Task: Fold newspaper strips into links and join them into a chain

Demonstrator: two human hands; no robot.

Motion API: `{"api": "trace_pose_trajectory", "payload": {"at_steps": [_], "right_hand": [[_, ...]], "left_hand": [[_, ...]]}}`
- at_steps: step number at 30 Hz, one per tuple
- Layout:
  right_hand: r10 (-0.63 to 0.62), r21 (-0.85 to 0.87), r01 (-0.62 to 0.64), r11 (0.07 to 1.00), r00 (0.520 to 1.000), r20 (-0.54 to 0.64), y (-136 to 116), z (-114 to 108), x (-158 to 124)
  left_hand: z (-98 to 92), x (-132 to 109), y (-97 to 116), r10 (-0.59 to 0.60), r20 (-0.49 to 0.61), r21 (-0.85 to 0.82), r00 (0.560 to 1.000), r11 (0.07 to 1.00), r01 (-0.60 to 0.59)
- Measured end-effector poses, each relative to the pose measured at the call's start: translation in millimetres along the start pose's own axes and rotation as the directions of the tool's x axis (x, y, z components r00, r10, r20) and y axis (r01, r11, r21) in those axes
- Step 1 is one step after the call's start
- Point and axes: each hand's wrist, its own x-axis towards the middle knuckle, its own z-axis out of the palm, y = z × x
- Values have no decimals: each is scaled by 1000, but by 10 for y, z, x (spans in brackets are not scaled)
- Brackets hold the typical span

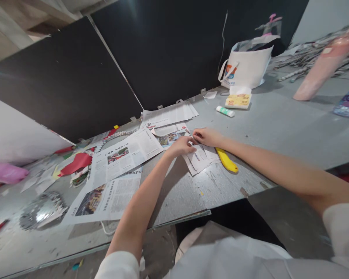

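Observation:
My left hand (182, 147) is bent over a small pile of cut newspaper pieces (200, 158), its fingers closed at the paper's upper edge. Close beside it, my right hand (207, 137) has thumb and fingers pinched together at the same paper; the exact edge they grip is small and partly hidden by the fingers. A yellow utility knife (227, 160) lies under my right forearm, touching the pile's right side. Behind the hands is a newspaper sheet with colour pictures (171, 137). Larger newspaper pages (128, 151) spread out to the left of my left forearm.
A stack of paper sheets (168, 115) leans near the black partition (174, 50). Beyond my right hand are a glue stick (225, 111), a tissue pack (238, 100), a white bag (247, 66) and a pink bottle (322, 71). Red scraps (75, 163) and a coiled ring (42, 209) lie left.

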Motion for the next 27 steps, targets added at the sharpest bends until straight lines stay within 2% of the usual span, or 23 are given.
{"api": "trace_pose_trajectory", "payload": {"at_steps": [8, 15, 19, 24, 27], "right_hand": [[-12, 23, 11, 1000, 1000, 23, 36, -37, 31], [20, 29, -19, 999, 1000, -8, 35, -96, 20], [9, 23, -9, 1000, 999, -32, 73, -90, 24], [-12, -4, 12, 1000, 1000, -4, 119, -56, 36], [20, -16, -21, 1000, 999, -26, 105, -66, 34]], "left_hand": [[269, 123, 14, -6, -208, -41, 978, 999, -3], [513, 214, 7, -25, -387, -76, 922, 997, -4], [514, 200, 18, 60, -361, -40, 930, 996, -80], [396, 107, 97, 103, -277, 202, 955, 978, -47], [409, 64, 173, 164, -232, 303, 959, 949, -89]]}}
